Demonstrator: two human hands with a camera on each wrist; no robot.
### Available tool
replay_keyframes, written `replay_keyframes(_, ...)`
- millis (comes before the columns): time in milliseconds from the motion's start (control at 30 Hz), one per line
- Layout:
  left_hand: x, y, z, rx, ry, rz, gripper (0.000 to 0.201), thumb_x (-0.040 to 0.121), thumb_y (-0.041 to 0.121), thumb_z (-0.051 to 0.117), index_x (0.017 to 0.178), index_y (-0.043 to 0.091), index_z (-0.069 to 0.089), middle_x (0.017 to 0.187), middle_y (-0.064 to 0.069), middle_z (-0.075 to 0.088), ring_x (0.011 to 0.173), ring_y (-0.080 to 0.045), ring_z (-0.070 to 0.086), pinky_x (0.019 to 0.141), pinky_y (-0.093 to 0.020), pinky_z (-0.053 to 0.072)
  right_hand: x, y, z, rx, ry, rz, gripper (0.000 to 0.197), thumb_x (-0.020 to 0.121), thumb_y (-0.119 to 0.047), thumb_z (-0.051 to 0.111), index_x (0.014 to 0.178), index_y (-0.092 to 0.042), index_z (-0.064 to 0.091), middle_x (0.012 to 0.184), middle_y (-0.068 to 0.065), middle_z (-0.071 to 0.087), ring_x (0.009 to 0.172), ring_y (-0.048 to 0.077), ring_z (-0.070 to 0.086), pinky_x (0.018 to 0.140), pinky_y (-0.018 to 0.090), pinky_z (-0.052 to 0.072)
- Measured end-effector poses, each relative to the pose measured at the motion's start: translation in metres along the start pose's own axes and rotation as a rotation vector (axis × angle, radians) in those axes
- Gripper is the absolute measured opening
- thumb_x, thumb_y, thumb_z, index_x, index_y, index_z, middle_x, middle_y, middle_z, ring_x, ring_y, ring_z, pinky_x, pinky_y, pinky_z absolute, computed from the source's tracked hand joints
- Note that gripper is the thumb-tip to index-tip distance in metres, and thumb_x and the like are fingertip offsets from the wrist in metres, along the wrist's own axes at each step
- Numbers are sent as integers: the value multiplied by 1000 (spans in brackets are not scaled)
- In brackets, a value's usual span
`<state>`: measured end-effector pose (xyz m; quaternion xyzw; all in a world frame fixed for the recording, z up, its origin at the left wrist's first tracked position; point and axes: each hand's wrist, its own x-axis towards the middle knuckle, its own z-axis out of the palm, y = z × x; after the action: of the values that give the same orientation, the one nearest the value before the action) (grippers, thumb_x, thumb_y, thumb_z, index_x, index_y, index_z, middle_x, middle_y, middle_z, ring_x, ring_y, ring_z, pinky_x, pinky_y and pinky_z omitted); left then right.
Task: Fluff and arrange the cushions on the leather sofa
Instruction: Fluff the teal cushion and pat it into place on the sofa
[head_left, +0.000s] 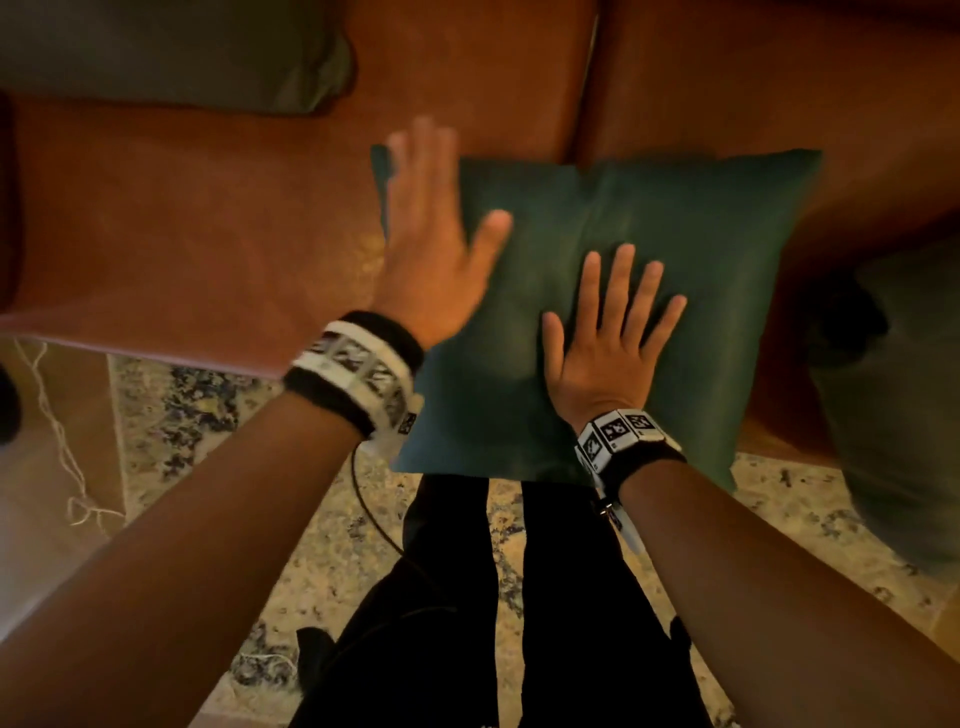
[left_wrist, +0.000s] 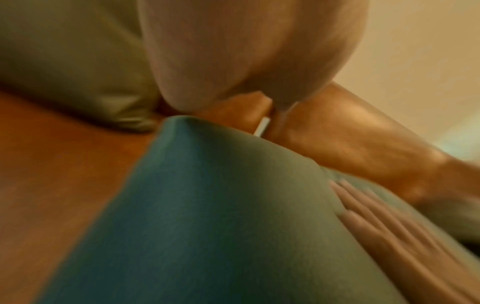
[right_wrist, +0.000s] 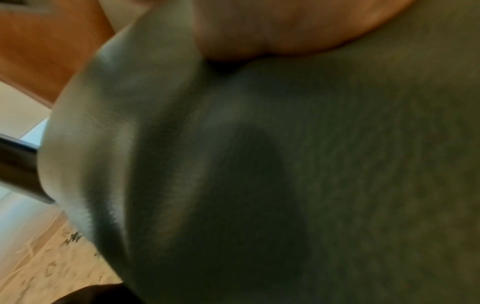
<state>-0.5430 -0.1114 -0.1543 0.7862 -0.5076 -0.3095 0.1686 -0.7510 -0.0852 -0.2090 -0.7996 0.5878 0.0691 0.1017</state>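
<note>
Cushion: teal cushion (head_left: 649, 270) lies flat on the front of the sofa (head_left: 182, 218) seat, across the seam between two seat pads; its near edge overhangs the seat front above the rug (head_left: 322, 545).
Right hand: right hand (head_left: 610, 338) lies palm down on the cushion's near middle, fingers straight and spread, pointing to 12 o'clock; the fabric dents around it.
Left hand: left hand (head_left: 441, 244) is blurred at the cushion's 9 o'clock edge, fingers straight and spread wide, thumb over the fabric; whether the palm touches the cushion I cannot tell.
Left wrist view: teal cushion (left_wrist: 207, 205) fills the lower frame, with the right hand's fingers (left_wrist: 376, 216) flat on it at 4 o'clock.
Right wrist view: teal fabric (right_wrist: 311, 164) fills the frame, the palm (right_wrist: 272, 30) pressed on it at 12 o'clock.
Other cushions: olive cushion (head_left: 166, 52) on the sofa at 10 o'clock; grey-green cushion (head_left: 893, 405) at 3 o'clock, hanging over the seat front.
Person: black trousers (head_left: 519, 623) at 6 o'clock, close to the sofa front.
Wrists: black bands with white marker tags on both.
</note>
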Motion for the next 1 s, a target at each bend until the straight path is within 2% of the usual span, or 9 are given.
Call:
replay_keyframes(100,7,26,35,425,-240,553,74,105,55,32,163,11,19,171,-15,12,159,-35,6,128,-52,6,-3,12,16,-10,3,-2,72,108,-57,20,167,-19,7,174,12,8,159,40,7,125,67,4)
replay_keyframes(167,18,-11,30,615,-330,679,76,103,66,23,164,20,18,172,-10,13,159,-31,9,128,-51,9,-3,21,21,-9,56,-15,71,108,-57,28,167,-19,15,173,11,11,159,40,12,125,66,7)
replay_keyframes(333,8,-124,-43,565,-119,-40,88,99,71,3,165,13,13,172,-16,7,158,-37,3,127,-50,2,4,6,20,10,9,12,71,108,-58,23,167,-21,14,174,10,9,160,37,7,126,63,-1)
replay_keyframes(400,-4,-106,-37,544,-94,-3,80,104,62,18,164,8,15,171,-20,7,158,-39,3,127,-50,0,1,2,22,0,-13,14,70,109,-57,21,168,-21,11,174,9,7,160,37,6,126,63,-2)
replay_keyframes(567,4,-28,23,599,-290,642,74,104,62,30,163,17,22,170,-10,19,158,-28,11,128,-49,10,3,17,24,-5,13,12,70,108,-58,25,167,-22,14,174,9,9,160,37,7,126,62,-1)
replay_keyframes(767,9,-107,-33,584,-151,73,82,102,66,13,164,13,10,172,-16,5,158,-38,3,128,-49,-2,9,13,24,4,-6,18,71,108,-59,23,168,-23,11,175,8,7,160,36,6,127,64,2)
replay_keyframes(833,-6,-78,-19,549,-147,252,83,102,65,21,163,8,16,170,-20,11,157,-40,8,128,-46,-7,7,10,27,-18,-25,19,71,108,-59,23,168,-23,10,175,8,6,160,37,6,126,64,2)
replay_keyframes(933,-14,-32,18,594,-307,770,83,102,68,31,162,12,20,169,-14,21,157,-34,15,129,-47,2,5,14,27,-14,-32,26,71,108,-59,20,168,-23,7,175,8,3,161,36,4,126,64,2)
replay_keyframes(1000,10,-28,20,682,-375,840,88,98,76,30,164,18,19,170,-8,18,158,-29,13,129,-49,5,8,19,27,-17,-13,3,70,108,-59,20,168,-23,10,175,8,5,160,37,5,126,64,2)
